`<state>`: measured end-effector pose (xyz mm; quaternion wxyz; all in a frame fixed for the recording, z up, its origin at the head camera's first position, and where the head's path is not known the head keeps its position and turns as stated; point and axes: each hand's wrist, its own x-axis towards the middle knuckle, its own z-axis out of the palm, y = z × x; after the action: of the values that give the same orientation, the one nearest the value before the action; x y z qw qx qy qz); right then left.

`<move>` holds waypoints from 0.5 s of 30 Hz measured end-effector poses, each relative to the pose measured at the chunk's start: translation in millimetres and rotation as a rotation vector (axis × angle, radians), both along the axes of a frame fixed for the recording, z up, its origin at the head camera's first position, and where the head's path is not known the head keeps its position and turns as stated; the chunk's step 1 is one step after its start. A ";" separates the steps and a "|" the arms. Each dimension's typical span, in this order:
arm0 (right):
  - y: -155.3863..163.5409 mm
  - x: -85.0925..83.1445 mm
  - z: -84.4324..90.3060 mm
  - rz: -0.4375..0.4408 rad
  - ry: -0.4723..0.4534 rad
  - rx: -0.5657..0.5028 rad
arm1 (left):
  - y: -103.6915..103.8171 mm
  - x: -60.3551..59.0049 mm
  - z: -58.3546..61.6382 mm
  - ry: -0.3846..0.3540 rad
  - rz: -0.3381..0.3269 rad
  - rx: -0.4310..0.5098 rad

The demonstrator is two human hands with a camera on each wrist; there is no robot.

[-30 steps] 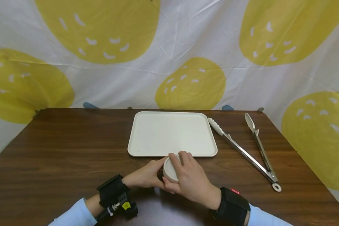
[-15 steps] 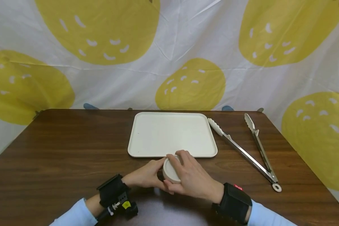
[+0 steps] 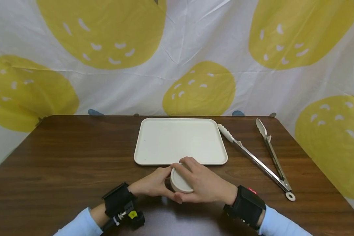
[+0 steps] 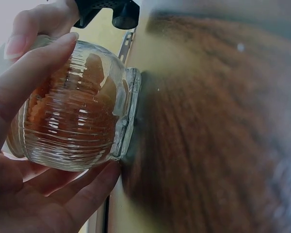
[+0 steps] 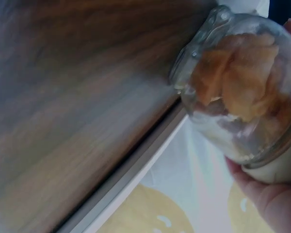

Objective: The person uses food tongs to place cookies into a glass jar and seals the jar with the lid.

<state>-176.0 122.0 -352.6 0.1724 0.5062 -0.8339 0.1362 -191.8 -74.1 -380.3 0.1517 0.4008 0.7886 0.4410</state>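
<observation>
Work on the glass jar (image 3: 180,182) looks to be at the lid stage: the white lid (image 3: 180,181) sits on the jar, both hands are clamped around it, and nothing has yet gone onto the cream tray (image 3: 153,144) behind. Judging by the grip, the lid is being twisted, though the pictures cannot tell whether it is loosening or tightening. The metal tongs (image 3: 258,159) lie untouched, spread apart on the table (image 3: 62,154) to the right of the tray.

The left hand (image 3: 153,184) wraps the jar's body, fingers curled around the ribbed glass (image 4: 72,116) with the thumb across the top side. The right hand (image 3: 203,183) curls over the lid from above and the right, fingertips pressing its rim.

The jar stands on the table just in front of the tray's near edge, between the two hands. It is small, round-bellied and clear, with horizontal ribbing and a thick flat foot (image 4: 131,111). Inside are pale orange, crinkled pieces (image 5: 237,77), possibly dried fruit or snacks; what they are exactly cannot be told. In the right wrist view the pieces fill much of the belly, and the white lid (image 5: 281,167) closes its mouth.
</observation>
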 end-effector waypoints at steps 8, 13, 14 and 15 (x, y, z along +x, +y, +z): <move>4.0 -8.2 1.7 0.110 -0.092 -0.001 | 0.4 -0.9 -2.4 -0.037 -0.021 0.028; 6.0 -12.2 3.4 0.135 -0.144 -0.018 | 0.4 -1.2 -1.5 -0.055 -0.024 0.030; 6.3 -12.8 3.7 0.134 -0.149 -0.017 | 0.3 -1.3 -1.2 -0.053 -0.024 0.026; 6.5 -13.3 4.0 0.130 -0.150 -0.016 | 0.3 -1.3 -0.8 -0.052 -0.024 0.024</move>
<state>-189.2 128.6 -348.6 0.1044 0.5464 -0.8086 0.1914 -193.1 -73.9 -381.0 0.1725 0.4005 0.7742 0.4589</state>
